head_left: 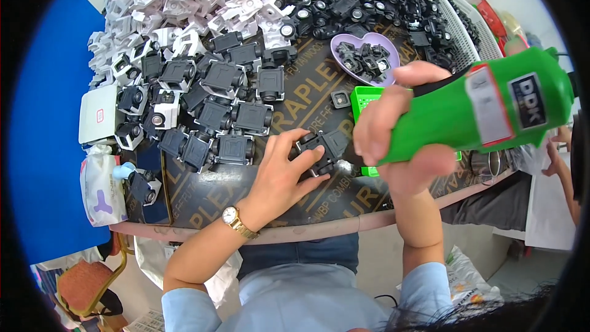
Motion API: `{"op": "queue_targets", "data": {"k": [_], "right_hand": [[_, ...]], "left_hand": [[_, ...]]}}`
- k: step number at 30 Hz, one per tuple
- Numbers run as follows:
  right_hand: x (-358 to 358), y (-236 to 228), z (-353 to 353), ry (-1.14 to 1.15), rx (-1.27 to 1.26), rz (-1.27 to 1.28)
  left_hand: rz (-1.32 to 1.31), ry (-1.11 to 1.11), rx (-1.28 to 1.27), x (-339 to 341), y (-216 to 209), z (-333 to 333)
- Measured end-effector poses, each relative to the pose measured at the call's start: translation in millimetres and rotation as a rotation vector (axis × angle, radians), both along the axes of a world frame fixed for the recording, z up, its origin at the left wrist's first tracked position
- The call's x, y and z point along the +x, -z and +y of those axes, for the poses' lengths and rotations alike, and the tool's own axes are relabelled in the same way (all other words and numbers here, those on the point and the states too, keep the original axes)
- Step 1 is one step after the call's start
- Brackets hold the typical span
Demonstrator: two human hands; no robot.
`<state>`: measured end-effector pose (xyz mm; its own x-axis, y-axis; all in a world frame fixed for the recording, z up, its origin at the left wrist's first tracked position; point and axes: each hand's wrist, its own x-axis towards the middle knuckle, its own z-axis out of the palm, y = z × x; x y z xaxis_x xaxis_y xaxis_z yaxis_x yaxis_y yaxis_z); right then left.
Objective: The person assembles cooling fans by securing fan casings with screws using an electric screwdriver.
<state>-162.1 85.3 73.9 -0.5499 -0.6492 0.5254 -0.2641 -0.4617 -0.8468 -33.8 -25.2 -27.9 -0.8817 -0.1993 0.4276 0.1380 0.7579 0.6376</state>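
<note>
The left hand (pixel 279 175) partly covers a black part (pixel 334 144); at eleven o'clock, the white pile (pixel 184 3) runs off the top edge.

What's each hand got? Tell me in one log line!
Left hand: holding black part | Right hand: gripping green power tool | Nearby: purple heart-shaped tray, pile of white parts

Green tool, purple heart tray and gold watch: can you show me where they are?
Green tool (pixel 441 114), head view: its green body.
Purple heart tray (pixel 376 38), head view: its inner wall.
Gold watch (pixel 230 214), head view: its dial.
</note>
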Motion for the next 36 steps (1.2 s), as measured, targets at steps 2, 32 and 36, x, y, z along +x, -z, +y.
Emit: {"op": "queue_targets", "data": {"k": [2, 32, 36], "right_hand": [[2, 5, -1, -0.040, 0.009, -0.003], [21, 39, -20, 0.232, -0.110, -0.244], [25, 33, -31, 0.353, -0.034, -0.232]], "left_hand": [[-0.032, -0.014, -0.044, 1, -3, 2], [-0.024, -0.140, -0.032, 1, -5, 19], [-0.004, -0.163, -0.077, 3, -4, 21]]}}
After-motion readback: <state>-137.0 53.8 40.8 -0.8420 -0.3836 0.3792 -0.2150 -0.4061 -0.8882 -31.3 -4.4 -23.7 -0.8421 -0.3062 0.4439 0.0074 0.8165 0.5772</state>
